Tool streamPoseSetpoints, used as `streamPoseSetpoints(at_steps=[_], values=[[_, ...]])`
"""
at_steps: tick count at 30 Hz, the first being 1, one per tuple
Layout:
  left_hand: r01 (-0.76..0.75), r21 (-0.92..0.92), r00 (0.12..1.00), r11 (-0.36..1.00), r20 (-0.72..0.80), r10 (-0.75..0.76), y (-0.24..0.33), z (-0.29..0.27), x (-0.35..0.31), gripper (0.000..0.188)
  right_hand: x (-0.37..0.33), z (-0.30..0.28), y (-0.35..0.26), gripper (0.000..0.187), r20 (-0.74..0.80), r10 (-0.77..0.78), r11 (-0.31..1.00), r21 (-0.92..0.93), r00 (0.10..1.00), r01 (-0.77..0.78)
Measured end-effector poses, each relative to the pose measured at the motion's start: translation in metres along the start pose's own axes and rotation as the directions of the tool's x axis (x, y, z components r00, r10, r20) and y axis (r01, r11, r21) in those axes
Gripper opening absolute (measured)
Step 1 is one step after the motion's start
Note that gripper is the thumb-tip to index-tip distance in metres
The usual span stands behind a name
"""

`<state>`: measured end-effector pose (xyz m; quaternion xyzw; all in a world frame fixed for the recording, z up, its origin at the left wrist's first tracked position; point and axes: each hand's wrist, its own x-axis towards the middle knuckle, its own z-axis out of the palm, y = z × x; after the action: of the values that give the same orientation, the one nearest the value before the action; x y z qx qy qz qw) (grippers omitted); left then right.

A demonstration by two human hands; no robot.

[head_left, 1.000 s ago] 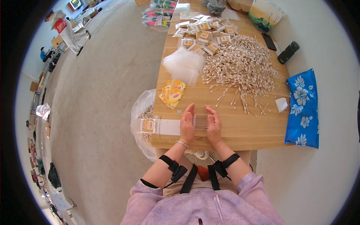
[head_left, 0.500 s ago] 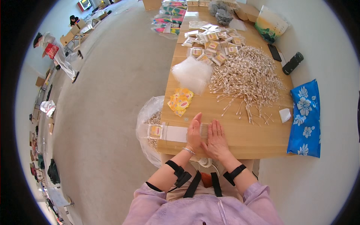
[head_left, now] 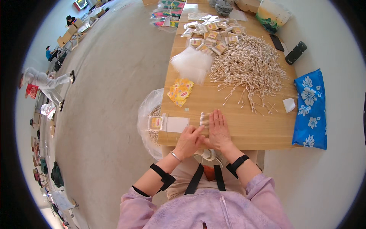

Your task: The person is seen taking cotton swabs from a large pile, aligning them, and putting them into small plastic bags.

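A neat row of cotton swabs lies on the table between my hands. My right hand rests flat along the row's right side, its fingers straight and close together. At the row's near left end, my left hand reaches out its index finger to the swabs, and its other fingers are bent; I see nothing held in it. Left of that hand is a white card, beside a clear packet of swabs with a yellow label at the table's left edge.
A large heap of loose swabs covers the table's right side. Filled packets, clear bags and yellow cards lie farther back. A blue floral pouch, black bottle and phone line the right edge.
My left hand has drawn back toward me and turned from upright on its edge to pointing at the swabs, uncovering more of the row. My right hand stays beside it. A person walks farther left.
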<state>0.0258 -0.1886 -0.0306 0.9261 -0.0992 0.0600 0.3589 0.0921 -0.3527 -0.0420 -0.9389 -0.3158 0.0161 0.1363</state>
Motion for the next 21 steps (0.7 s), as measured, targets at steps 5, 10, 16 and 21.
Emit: streamPoseSetpoints(at_steps=[5,10,16,21], values=[[-0.049,0.174,0.992,0.984,0.123,0.028,0.013,-0.002,-0.004,0.057,-0.001,0.011,0.001,0.103,-0.076,-0.015,1.000,-0.019,0.997,0.013],[-0.024,0.229,0.988,0.973,0.156,-0.012,0.018,-0.001,-0.003,0.061,-0.002,0.019,0.004,0.100,-0.087,-0.032,0.994,-0.103,0.996,0.023],[-0.030,0.242,0.990,0.970,0.138,-0.004,0.017,0.002,-0.002,0.065,-0.001,0.018,0.004,0.101,-0.065,-0.026,0.996,-0.085,0.998,0.020],[0.027,0.270,0.984,0.962,0.161,-0.073,0.024,-0.001,0.004,0.067,-0.001,0.016,0.004,0.100,-0.055,-0.029,0.995,-0.100,0.998,0.024]])
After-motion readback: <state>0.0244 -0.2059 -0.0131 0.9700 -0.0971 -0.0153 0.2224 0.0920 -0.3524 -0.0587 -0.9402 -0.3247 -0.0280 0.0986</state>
